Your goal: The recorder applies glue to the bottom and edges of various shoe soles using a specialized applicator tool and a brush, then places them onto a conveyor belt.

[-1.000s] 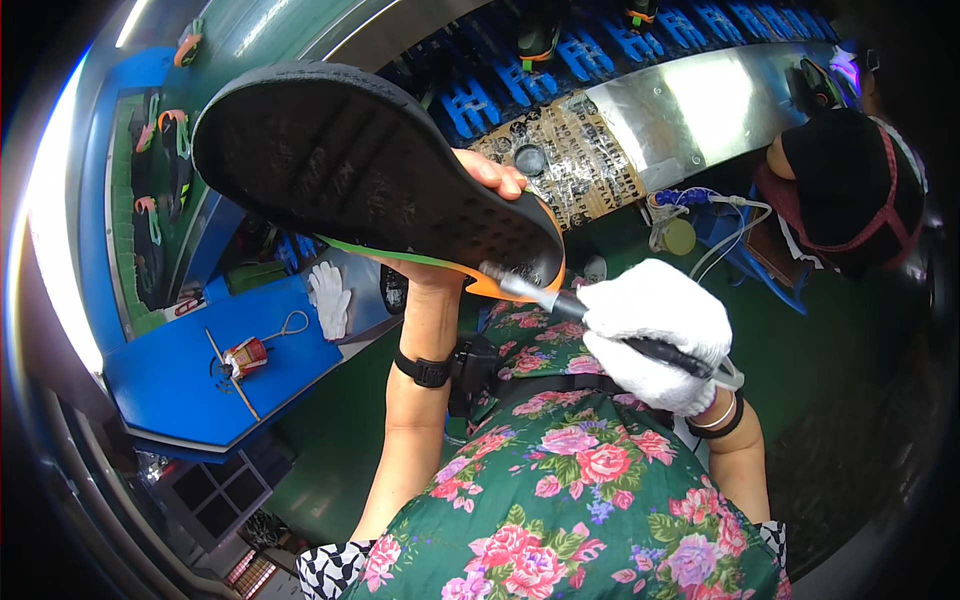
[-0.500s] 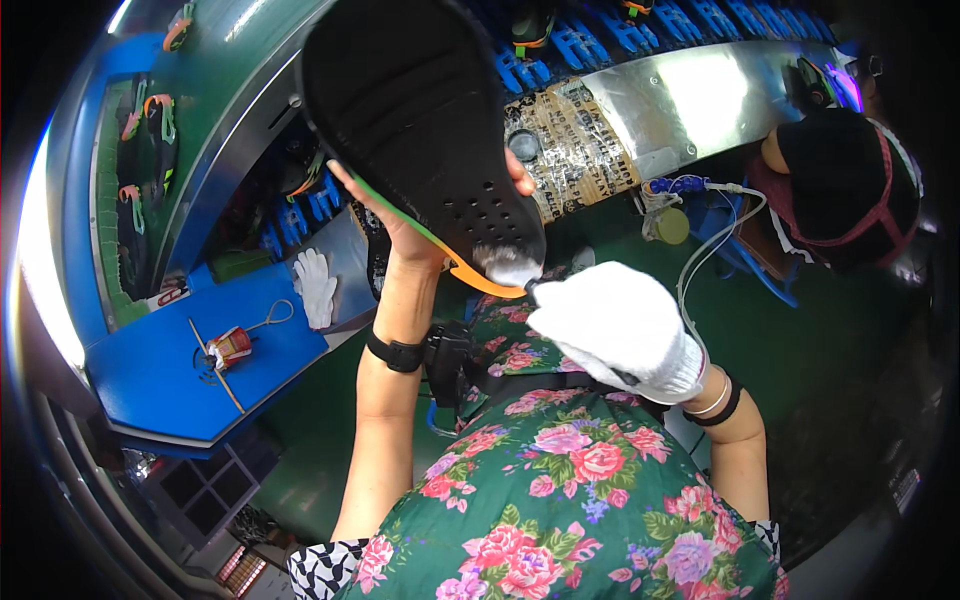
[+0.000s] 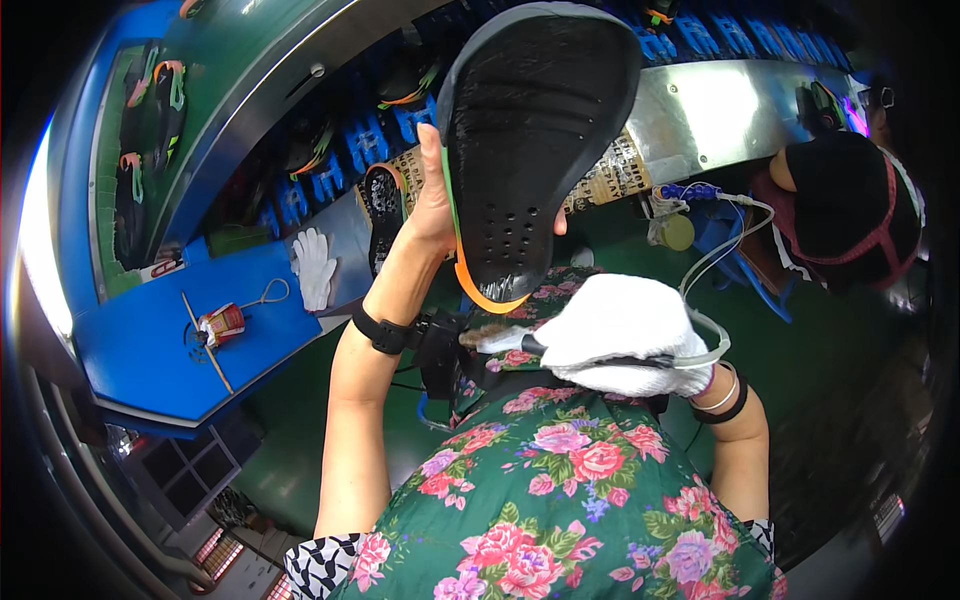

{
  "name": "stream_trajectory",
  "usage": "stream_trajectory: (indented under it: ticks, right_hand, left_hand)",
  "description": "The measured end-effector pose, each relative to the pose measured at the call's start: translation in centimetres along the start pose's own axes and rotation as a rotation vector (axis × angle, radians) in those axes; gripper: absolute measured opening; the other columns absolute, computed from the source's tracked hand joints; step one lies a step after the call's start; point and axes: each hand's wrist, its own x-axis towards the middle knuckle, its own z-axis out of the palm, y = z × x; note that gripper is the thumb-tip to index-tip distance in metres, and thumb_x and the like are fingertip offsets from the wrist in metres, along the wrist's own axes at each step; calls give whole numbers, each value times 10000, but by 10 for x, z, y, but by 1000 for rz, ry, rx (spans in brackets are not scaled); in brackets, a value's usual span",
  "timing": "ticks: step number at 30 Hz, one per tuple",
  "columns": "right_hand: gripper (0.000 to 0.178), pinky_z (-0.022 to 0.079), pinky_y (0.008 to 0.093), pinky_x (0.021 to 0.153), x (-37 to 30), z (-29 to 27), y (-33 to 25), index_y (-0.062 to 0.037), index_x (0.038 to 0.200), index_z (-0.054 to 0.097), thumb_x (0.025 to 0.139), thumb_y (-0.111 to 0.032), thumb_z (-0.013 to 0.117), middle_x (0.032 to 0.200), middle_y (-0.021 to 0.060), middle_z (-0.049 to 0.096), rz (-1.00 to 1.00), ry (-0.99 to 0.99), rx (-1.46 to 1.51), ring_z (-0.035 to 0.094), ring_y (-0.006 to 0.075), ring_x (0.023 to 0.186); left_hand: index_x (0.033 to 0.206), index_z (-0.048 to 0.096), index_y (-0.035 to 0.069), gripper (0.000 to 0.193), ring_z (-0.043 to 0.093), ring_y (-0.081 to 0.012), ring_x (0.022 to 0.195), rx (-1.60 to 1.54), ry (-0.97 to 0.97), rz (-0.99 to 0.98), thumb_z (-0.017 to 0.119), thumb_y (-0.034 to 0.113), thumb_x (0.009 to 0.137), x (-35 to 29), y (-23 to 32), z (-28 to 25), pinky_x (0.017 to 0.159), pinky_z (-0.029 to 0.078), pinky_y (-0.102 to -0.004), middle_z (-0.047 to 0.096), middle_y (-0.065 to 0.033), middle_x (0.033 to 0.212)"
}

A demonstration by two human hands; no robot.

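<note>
My bare left hand grips a large black shoe sole from its left edge, and a fingertip shows at its right side. The sole is held up with its wide end away from me. Small holes and a wet-looking sheen mark its narrow end, which has a green-to-orange rim. A white knit glove covers my right hand, closed on a brush with pale, brown-tipped bristles. A clear hose runs alongside that hand. The bristles are below the sole's narrow end, apart from it, in front of my flowered apron.
On the left, a blue table bears a red-labelled container with a stick across it. A white glove lies nearby. Shoe parts and blue racks line the curved metal-edged line. Another person sits at the right.
The brush has come away from the sole's narrow end, moving down and toward me. My left hand has shifted the sole to the right and turned it more upright.
</note>
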Motion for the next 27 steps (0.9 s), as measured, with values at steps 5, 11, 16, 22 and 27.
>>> stream_trajectory:
  ticks: [5,11,16,22,27]
  right_hand:
    - [350,573,392,819,-1,-3,12,-108,1137,767,790,-98,813,1142,102,754,-140,-111,-478,719,278,957]
    - [272,569,368,735,10,-7,8,-84,1006,786,744,-67,859,965,92,774,-33,-5,-75,721,268,812]
    - [286,564,374,709,12,-6,16,-111,1044,774,768,-65,838,972,66,762,-91,-85,-292,710,273,799]
    - [177,580,360,828,9,-18,12,-68,950,782,783,-33,829,968,81,772,195,-19,56,735,232,877]
    - [197,581,324,814,6,-30,6,11,1001,775,807,26,806,1018,124,762,348,507,-47,732,188,917]
  left_hand:
    - [1492,423,-16,1200,748,-381,910,80,-16,-84,343,947,781,1,4,0,779,655,-472,684,-243,1183]
    - [1435,508,-10,975,763,-305,919,163,155,-293,507,787,874,-1,1,-5,751,666,-426,701,-226,1184]
    - [1357,571,-12,915,768,-308,833,343,253,-357,482,777,903,9,2,-1,709,668,-411,735,-204,1054]
    - [1403,533,6,1057,764,-333,812,34,219,-396,252,882,882,14,1,-8,702,668,-431,721,-218,1092]
    - [1479,472,17,877,707,-391,1071,-353,252,-184,223,723,1023,-3,-33,-13,932,595,-541,664,-221,1284]
